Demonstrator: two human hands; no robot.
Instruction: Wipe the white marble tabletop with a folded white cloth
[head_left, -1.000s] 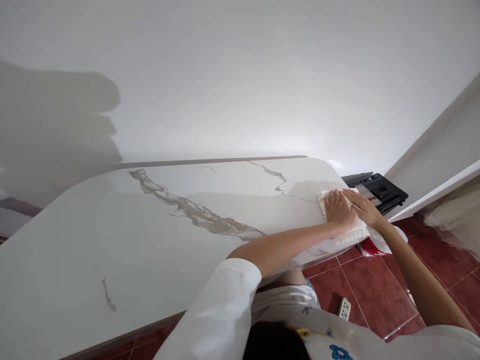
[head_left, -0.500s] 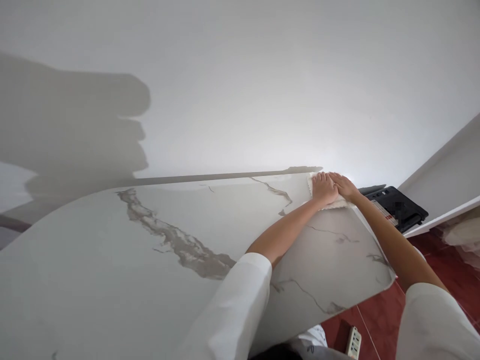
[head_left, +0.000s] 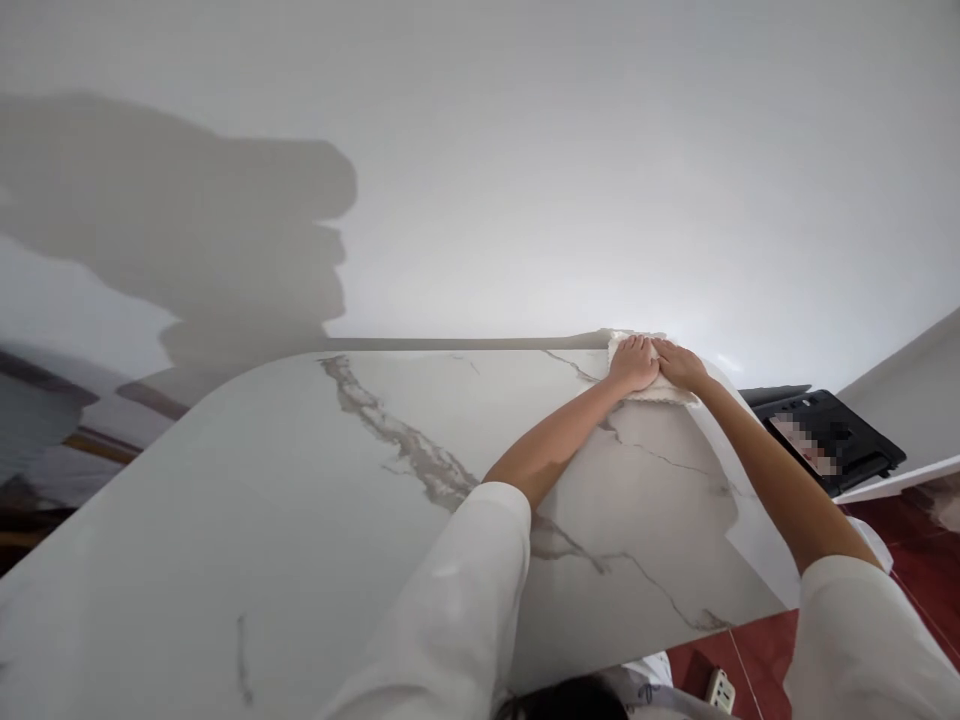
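A cream-white cloth with a scalloped edge lies on the marble-patterned tabletop, close to its far edge by the wall. My left hand presses down on the cloth, its fingers close together and pointing at the wall. Right beside it, my right hand bears on the same cloth, fingers angled to the left. The two hands nearly touch, and both grip the cloth against the surface. Whatever part of the cloth is under the palms is hidden.
A white wall rises behind the table and carries my shadow. To the right, a black case-like object, partly blurred, sits below the tabletop's edge. A power strip rests on the red floor.
Both hands and the cloth have slid a little left along the far edge, onto the grey vein. My view has turned slightly left, showing more of the table's left end.
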